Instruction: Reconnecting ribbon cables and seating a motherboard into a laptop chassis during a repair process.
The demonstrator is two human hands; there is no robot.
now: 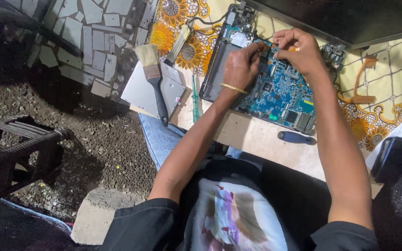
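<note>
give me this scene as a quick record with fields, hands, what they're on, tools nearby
left hand: on the blue circuit board, fingers pinched at its upper edge
right hand: on the same board, fingers curled beside the left hand
held item: too small to tell
brush: lies on a grey metal plate, left of the board
green screwdriver: lies between plate and board
blue handle: lies on the table below the board
cloth: floral cloth under the board

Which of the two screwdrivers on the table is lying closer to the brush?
The green screwdriver, lying lengthwise just right of the brush and the grey drive. The blue-handled screwdriver lies farther right, below the circuit board.
</note>
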